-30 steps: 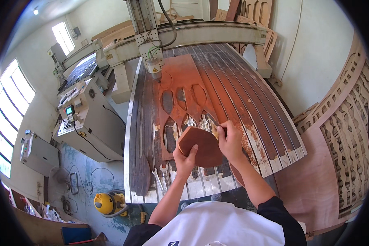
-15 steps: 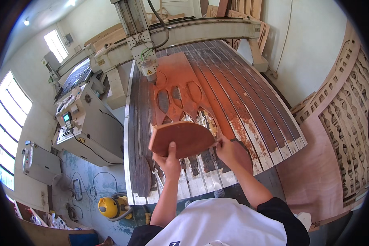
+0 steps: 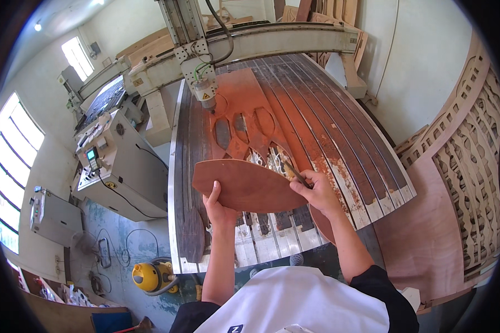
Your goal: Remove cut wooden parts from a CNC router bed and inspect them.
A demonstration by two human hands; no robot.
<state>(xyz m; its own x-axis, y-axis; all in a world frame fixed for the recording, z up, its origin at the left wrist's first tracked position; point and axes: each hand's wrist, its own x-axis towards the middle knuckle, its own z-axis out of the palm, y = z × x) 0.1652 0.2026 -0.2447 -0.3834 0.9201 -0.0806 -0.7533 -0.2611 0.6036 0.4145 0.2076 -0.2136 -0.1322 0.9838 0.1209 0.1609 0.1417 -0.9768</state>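
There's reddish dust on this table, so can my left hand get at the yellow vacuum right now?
Probably not: your left hand holds the brown wooden panel, and the yellow vacuum sits down on the floor, left of the table, likely beyond reach.

Both forearms (image 3: 219, 266) extend forward, left fingers (image 3: 214, 193) gripping thumb-up, right fingers (image 3: 316, 178) pinched.

We see a smooth, matt wooden panel (image 3: 250, 187), a dusty, metal-edged machine bed (image 3: 344, 139) and a cloth shirt (image 3: 300, 305).
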